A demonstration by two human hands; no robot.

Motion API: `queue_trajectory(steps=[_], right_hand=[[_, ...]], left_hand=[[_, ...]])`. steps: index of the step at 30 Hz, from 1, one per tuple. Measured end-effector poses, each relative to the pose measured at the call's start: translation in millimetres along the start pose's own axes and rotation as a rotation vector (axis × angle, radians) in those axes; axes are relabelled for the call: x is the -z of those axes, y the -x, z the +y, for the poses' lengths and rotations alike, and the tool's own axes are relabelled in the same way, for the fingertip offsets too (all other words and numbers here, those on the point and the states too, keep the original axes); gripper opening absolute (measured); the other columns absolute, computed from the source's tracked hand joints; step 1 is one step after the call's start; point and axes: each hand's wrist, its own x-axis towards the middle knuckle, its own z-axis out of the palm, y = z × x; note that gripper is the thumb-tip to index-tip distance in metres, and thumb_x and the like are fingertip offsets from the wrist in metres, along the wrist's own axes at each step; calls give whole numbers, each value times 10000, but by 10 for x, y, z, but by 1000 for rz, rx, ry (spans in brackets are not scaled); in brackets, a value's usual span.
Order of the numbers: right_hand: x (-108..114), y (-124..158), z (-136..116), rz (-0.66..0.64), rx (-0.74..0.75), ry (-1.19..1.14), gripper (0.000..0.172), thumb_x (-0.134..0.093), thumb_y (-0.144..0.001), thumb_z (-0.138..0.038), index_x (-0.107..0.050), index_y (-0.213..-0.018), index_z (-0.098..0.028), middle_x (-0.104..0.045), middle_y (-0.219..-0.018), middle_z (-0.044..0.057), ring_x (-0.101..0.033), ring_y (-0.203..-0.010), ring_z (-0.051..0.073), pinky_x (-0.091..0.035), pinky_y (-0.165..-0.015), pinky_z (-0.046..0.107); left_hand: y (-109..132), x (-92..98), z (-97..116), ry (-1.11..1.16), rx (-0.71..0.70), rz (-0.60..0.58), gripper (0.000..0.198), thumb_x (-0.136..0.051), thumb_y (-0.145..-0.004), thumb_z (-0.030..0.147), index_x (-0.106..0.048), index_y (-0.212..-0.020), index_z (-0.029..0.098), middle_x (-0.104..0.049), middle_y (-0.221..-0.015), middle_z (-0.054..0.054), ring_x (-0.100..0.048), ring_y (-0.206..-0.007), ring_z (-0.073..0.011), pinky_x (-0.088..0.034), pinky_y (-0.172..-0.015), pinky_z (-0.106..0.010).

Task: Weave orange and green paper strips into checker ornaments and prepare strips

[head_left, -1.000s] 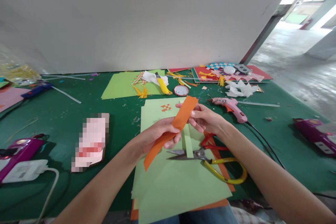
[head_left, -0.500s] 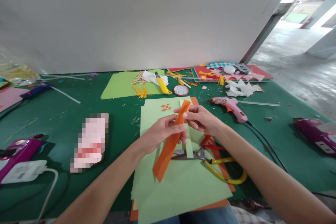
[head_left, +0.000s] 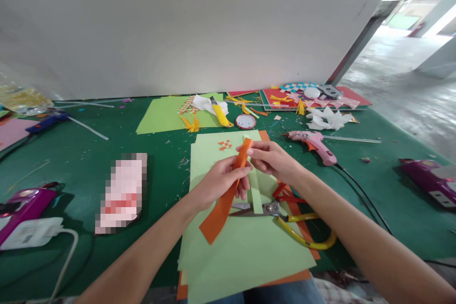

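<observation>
An orange paper strip slants over the pale green sheets, its lower end wide and bent. My left hand pinches it around the middle. Near its top end, my right hand grips it between thumb and fingers. Beneath my hands lie open scissors with yellow and red handles, and a narrow light green strip crosses their blades. A small orange checkered piece rests on the sheets above my left hand.
A pink glue gun lies right, its cord running toward the front. Left is a blurred pink phone-shaped object. Behind are a yellow cutter, a round lid and yellow tassels.
The orange strip's lower end has swung left and curved. My right hand has shifted slightly left at the strip's top, which sits a little lower.
</observation>
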Motion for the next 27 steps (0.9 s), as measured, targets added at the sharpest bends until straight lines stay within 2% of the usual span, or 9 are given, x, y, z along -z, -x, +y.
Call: queue_trajectory(steps=[6,12,23,27], right_hand=[[-5,-4,18,44,-6,6,259,-717,-728,-376,-689,-834,-141,-375,-396,-102,-242,-357,28,-160,-345,192],[-33,-6,46,11,-3,27,277,-708,-741,-375,-707,-887,-139,-379,-413,-97,-264,-373,31,-186,-351,188],[-28,-4,29,53,8,84,290,-692,-744,-406,-705,-817,-126,-438,-444,-69,-334,-402,39,-238,-372,189],[-38,16,4,40,-10,88,289,-669,-769,-412,-707,-804,-128,-435,-445,-68,-336,-406,35,-249,-381,186]], left_hand=[[4,8,-33,-68,-13,-27,219,-577,-875,373,-557,-886,155,-593,-681,7,-600,-513,-108,-481,-526,-233],[-4,-11,-73,-120,-81,67,268,-593,-857,420,-567,-877,154,-586,-664,14,-588,-529,-112,-495,-537,-241],[-29,-24,-123,-137,-72,88,246,-501,-908,382,-544,-810,160,-605,-602,6,-590,-498,-124,-464,-525,-241],[-20,-40,-117,-191,-88,131,283,-542,-880,425,-574,-811,152,-602,-615,5,-576,-519,-122,-487,-532,-244]])
